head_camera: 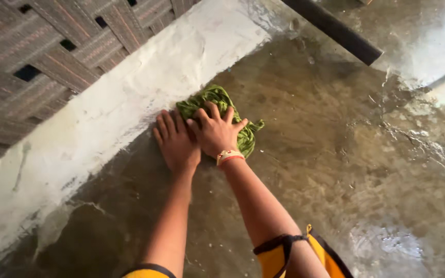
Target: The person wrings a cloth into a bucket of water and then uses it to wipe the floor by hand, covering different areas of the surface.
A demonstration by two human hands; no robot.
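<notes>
Your right hand (216,133) lies palm down on a green cloth (221,114), fingers spread and pressing on it rather than curled round it. Your left hand (176,141) lies flat just beside it, to the left, fingers straight and close together; its fingertips reach the cloth's near left edge, and the thumb side is tucked under the right hand. The right wrist carries a band (228,156) of pale and red.

The cloth sits bunched on the wet concrete floor (336,170), hard against the foot of a whitewashed ledge (130,98) that runs from near left to far right. Beyond the ledge, at far left, stands a woven lattice wall (52,46). A dark pipe (336,30) crosses the far right, well apart from your hands. Yellow sleeves (284,257) with dark trim show at the near edge.
</notes>
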